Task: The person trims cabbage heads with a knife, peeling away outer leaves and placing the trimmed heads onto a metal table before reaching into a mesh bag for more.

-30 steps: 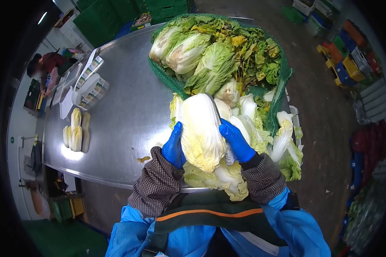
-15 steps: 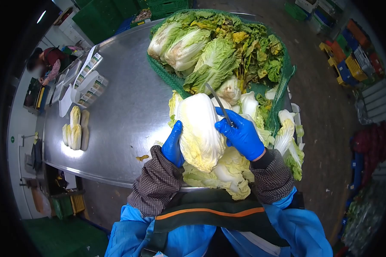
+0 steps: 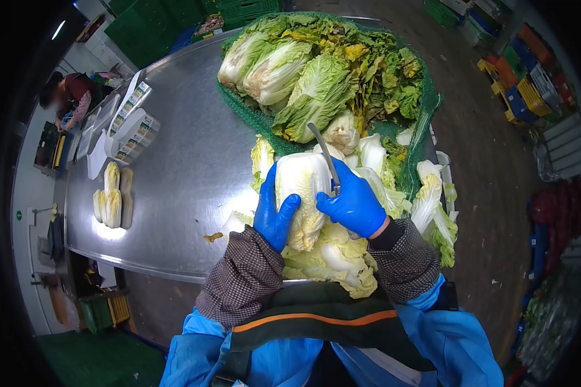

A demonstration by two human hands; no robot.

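Between my gloved hands is a pale, trimmed napa cabbage (image 3: 301, 193), above a pile of loose outer leaves (image 3: 339, 258). My left hand (image 3: 272, 213) grips its left side, with the thumb across the front. My right hand (image 3: 355, 201) is closed round a knife (image 3: 324, 151) whose blade points up and away from me; its fingers are beside the cabbage's right side. Just beyond, a green net sack (image 3: 426, 122) lies open around several untrimmed cabbages (image 3: 316, 97) and yellowed leaves (image 3: 374, 77).
Trimmed cabbages (image 3: 113, 203) lie at the left of the metal table (image 3: 187, 148). Behind them stand rolls of labels (image 3: 135, 135). A co-worker (image 3: 77, 97) bends over crates at the far left. Stacked crates (image 3: 523, 84) stand at the right.
The cabbage has turned and shows more of its base end. My left hand has shifted up along it, its thumb now across the front. The knife has swung slightly more upright.
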